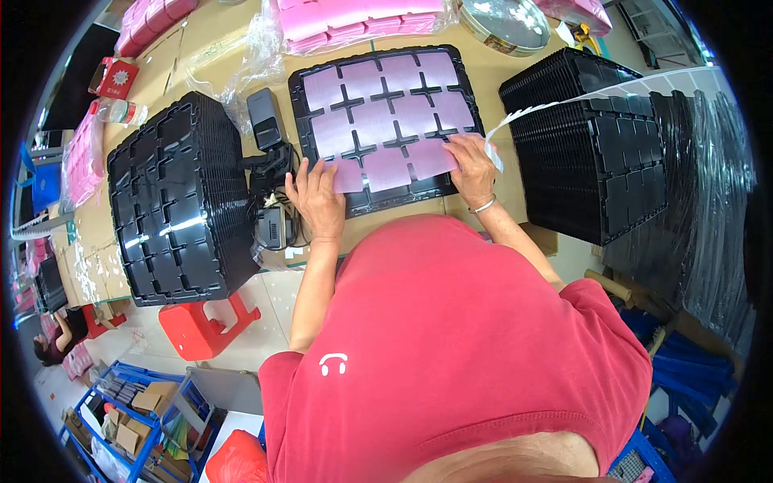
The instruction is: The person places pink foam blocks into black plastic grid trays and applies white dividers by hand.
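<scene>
A black compartment tray [386, 66] lies in front of me, its pockets covered with pale pink sheets [390, 166]. My left hand [320, 203] is open, fingers spread over the tray's near left corner and touching the nearest pink row. At the near right corner, my right hand [473, 171] rests with fingers stretched onto the end of that same row. A white paper strip [555, 103] arcs down from the right, its curled end beside my right hand's outer fingers. Whether those fingers grip the strip cannot be made out.
Tall stacks of black trays stand left [177, 193] and right [628, 161]. Between the left stack and my tray sit a dark device [264, 119] and cables. Behind lie pink bundles [358, 24] and a round tin [506, 24]. A red stool [197, 330] is below left.
</scene>
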Action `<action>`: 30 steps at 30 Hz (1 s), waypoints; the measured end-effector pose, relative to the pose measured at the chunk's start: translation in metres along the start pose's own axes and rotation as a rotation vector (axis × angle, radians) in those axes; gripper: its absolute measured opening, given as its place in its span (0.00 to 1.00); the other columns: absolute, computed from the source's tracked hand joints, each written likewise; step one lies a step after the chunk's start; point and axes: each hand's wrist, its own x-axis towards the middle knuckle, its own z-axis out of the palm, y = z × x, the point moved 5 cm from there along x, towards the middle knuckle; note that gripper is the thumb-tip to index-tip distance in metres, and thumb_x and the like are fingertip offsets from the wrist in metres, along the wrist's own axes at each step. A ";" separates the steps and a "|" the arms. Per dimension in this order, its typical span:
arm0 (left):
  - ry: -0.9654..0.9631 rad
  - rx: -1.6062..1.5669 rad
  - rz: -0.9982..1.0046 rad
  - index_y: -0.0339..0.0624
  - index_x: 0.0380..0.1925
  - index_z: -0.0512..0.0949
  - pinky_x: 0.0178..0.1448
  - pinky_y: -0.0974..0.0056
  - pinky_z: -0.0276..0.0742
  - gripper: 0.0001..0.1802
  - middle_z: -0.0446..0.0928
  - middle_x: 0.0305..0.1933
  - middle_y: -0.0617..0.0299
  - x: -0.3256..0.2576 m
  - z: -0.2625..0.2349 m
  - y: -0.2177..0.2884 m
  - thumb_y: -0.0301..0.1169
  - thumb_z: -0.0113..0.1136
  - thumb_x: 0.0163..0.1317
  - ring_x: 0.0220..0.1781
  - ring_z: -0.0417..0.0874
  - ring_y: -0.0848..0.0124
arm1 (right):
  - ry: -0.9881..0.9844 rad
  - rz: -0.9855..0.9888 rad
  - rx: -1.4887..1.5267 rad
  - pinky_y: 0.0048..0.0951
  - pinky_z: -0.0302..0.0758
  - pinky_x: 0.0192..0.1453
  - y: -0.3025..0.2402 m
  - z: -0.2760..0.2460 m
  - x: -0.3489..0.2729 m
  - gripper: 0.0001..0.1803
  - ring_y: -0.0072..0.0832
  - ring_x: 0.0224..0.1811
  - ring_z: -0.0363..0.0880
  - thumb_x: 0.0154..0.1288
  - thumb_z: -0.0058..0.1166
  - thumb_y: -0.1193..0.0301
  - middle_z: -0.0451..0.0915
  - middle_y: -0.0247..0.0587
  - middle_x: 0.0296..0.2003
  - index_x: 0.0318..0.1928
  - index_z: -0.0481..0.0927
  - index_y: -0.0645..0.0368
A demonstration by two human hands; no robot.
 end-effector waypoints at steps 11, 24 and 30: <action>0.063 0.016 -0.011 0.49 0.41 0.80 0.71 0.45 0.50 0.20 0.77 0.50 0.62 0.012 -0.003 0.000 0.20 0.63 0.44 0.64 0.69 0.60 | 0.004 -0.044 -0.094 0.39 0.66 0.56 0.001 0.005 0.005 0.12 0.33 0.48 0.77 0.48 0.59 0.75 0.81 0.33 0.41 0.37 0.82 0.51; -0.002 0.059 -0.041 0.50 0.41 0.81 0.70 0.44 0.51 0.22 0.78 0.50 0.63 0.010 0.010 -0.004 0.19 0.63 0.42 0.63 0.70 0.59 | 0.029 -0.053 -0.093 0.38 0.66 0.55 0.007 0.009 0.008 0.12 0.32 0.47 0.76 0.47 0.59 0.75 0.80 0.33 0.39 0.36 0.81 0.52; 0.039 0.079 -0.022 0.51 0.41 0.81 0.70 0.45 0.51 0.23 0.78 0.50 0.63 0.021 0.010 -0.007 0.20 0.64 0.41 0.63 0.71 0.59 | 0.031 -0.060 -0.080 0.38 0.66 0.54 0.009 0.012 0.011 0.13 0.33 0.46 0.77 0.45 0.60 0.76 0.80 0.33 0.39 0.36 0.81 0.52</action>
